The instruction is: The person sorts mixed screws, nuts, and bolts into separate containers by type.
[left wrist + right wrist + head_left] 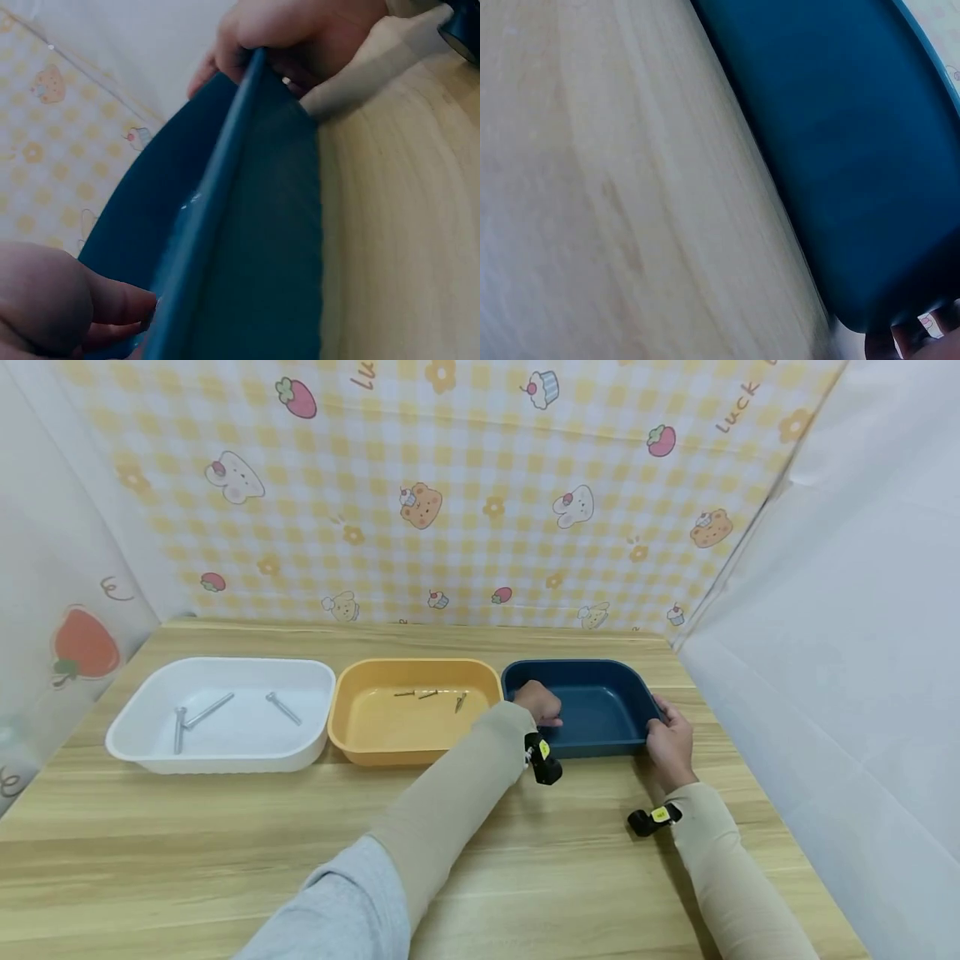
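In the head view my left hand (538, 702) is inside the left end of a dark blue plastic bin (600, 749), its fingers curled. In the left wrist view, its thumb and fingers (120, 300) pinch together just behind the near rim. A tiny glint shows at the tips; the small thing there is mostly hidden. My right hand (670, 743) grips the bin's right end, thumb on the rim and fingers round the outside. At the lower right of the right wrist view, its fingertips (904, 337) touch the blue bin's wall (840, 150).
Left of the blue bin stands a yellow bin (397, 752) with several small screws (428, 695). Farther left, a white bin (232, 764) holds 3 long bolts (283, 708). All stand on a wood-grain table (300, 860), with a patterned curtain (465, 552) behind.
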A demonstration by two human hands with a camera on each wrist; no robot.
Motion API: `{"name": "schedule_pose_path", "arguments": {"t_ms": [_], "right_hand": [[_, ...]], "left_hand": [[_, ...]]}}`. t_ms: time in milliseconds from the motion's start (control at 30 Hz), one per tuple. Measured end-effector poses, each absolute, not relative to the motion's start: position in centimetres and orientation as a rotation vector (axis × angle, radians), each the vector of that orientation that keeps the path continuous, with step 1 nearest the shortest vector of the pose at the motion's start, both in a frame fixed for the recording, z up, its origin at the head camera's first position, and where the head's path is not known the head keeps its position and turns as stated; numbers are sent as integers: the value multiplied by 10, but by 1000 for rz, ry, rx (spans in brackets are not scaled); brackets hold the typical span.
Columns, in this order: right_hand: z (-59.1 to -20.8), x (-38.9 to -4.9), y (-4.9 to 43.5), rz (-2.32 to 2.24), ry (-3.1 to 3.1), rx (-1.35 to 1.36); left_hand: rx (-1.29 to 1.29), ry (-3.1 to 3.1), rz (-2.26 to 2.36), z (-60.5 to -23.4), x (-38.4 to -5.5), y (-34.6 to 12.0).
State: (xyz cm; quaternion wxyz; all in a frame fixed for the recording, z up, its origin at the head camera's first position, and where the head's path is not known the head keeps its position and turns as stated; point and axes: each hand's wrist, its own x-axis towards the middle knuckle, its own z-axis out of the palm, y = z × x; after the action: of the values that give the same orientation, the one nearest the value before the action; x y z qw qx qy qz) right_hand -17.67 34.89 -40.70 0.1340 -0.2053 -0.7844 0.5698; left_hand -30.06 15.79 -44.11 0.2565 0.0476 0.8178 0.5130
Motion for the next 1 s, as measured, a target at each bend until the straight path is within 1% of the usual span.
{"name": "schedule_pose_path", "arguments": {"t_ms": [67, 100, 233, 333, 767, 1000], "right_hand": [[-408, -176, 349, 1660, -2273, -597], [-408, -176, 349, 1664, -2273, -598], [-409, -176, 348, 1653, -2278, -585], [-408, -177, 349, 1649, -2282, -580], [-403, -178, 352, 1635, -2300, -583], [-405, -177, 350, 1658, -2281, -584]], "left_hand": [[163, 2268, 1306, -450, -305, 160], [-31, 2261, 1206, -428, -290, 159], [-75, 2359, 1096, -395, -263, 153], [-48, 2365, 1105, -383, -254, 148], [-24, 2149, 1403, -363, -247, 140], [73, 1822, 1680, -350, -232, 113]]}}
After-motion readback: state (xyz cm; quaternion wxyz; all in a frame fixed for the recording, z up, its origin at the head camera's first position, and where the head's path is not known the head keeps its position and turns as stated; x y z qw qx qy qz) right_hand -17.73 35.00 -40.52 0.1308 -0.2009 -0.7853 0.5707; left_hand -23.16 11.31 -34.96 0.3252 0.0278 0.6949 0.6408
